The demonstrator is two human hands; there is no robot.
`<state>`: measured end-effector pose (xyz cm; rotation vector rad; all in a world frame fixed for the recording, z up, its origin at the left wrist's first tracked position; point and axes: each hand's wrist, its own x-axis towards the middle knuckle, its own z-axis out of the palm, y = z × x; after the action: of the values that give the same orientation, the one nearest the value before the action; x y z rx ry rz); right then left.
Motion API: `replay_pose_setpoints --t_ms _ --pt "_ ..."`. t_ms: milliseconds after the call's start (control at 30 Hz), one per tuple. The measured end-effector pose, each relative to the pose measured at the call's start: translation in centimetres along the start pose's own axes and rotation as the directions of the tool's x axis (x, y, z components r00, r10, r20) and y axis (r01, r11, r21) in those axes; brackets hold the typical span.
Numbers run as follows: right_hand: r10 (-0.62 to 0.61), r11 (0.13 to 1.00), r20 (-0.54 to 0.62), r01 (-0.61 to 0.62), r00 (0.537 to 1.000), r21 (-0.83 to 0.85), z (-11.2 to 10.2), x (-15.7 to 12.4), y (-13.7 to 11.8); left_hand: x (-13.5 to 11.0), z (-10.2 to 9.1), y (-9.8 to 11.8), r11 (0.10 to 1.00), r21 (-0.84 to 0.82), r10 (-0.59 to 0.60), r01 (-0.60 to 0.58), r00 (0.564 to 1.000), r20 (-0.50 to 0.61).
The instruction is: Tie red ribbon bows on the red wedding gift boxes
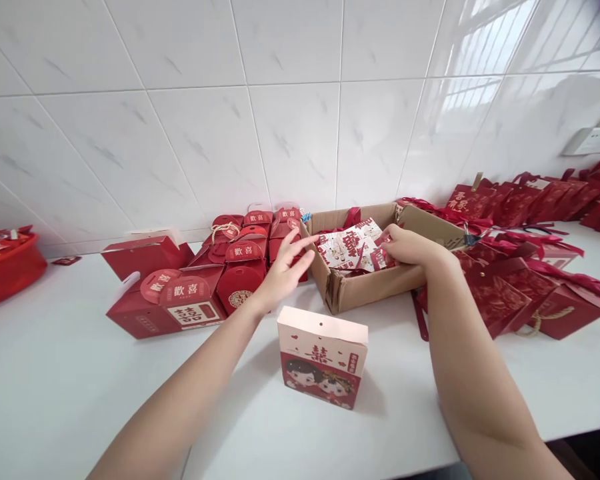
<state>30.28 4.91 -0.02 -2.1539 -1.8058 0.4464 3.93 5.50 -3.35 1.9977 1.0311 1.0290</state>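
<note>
My right hand (pixel 409 247) reaches into an open cardboard box (pixel 375 288). Its fingers are closed on the right edge of a red-and-white printed packet (pixel 349 247) lying in that box. Just left of the carton, my left hand (pixel 281 279) hovers with fingers spread and nothing in them. Between my forearms a pink-and-red paper gift box (pixel 325 360) stands upright on the white table, printed with a cartoon couple. What lies under the packet is mostly hidden.
Red gift boxes (pixel 245 260) cluster left of the carton, against the tiled wall (pixel 295 147). Red gift bags (pixel 500 290) with ribbons crowd the right, and more bags (pixel 520 197) line the wall. A red basin (pixel 13 270) sits at far left.
</note>
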Motion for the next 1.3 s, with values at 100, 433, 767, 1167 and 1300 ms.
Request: replay_pose_setpoints --t_ms 100,433,767,1167,1300 --pt "-0.046 0.999 0.018 0.046 0.999 -0.008 0.4 0.4 -0.1 1.0 1.4 -1.8 0.996 0.074 0.053 -0.058 0.996 0.068" --pt "-0.189 0.981 0.0 0.189 0.982 -0.045 1.5 1.1 -0.3 -0.3 1.7 -1.8 0.985 -0.009 0.171 -0.171 0.985 0.006" --pt "-0.412 0.892 -0.382 0.452 0.827 0.018 2.7 1.9 -2.3 -0.4 2.0 -2.2 0.953 -0.105 0.271 -0.284 0.955 -0.118" --pt "-0.624 0.708 -0.259 0.674 0.737 0.212 2.6 0.2 -3.3 -0.8 2.4 -3.0 0.952 -0.082 0.29 -0.296 0.954 -0.08" --pt "-0.508 0.818 -0.304 0.562 0.806 0.121 1.9 0.4 -2.6 -0.9 2.3 -2.7 0.966 -0.03 0.252 -0.255 0.964 -0.08"
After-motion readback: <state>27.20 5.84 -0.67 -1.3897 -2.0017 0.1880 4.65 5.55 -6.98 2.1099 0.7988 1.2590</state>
